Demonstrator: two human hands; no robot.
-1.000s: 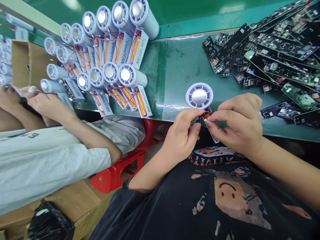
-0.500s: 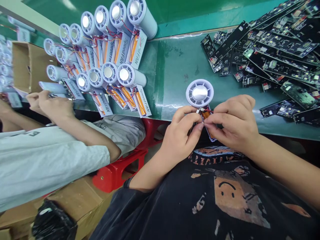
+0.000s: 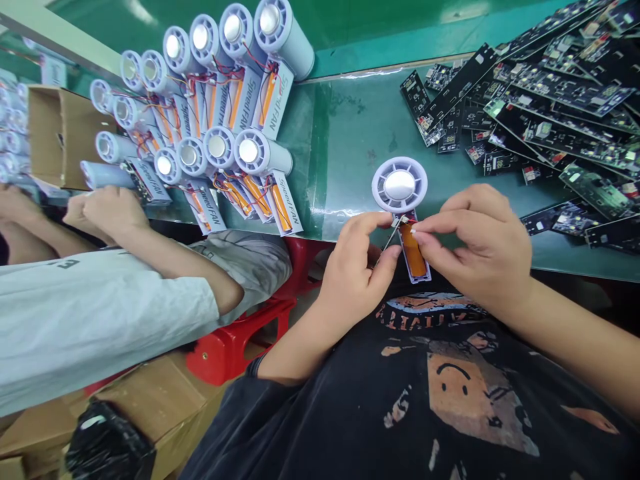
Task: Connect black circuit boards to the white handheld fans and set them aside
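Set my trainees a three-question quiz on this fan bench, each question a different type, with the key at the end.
1. Multiple choice: what colour is the long block in the handle of the fan being worked on?
A) green
B) orange
C) white

2. True or false: the pile of circuit boards lies nearer the right hand than the left hand.

3. Fill the gap: the print on the grouped fans at the left reads "Speed ___".

Key: 1. B; 2. True; 3. FAN

"Speed FAN" reads on the fan handles, and a partly legible word, seemingly "TIVITY", on the black shirt.
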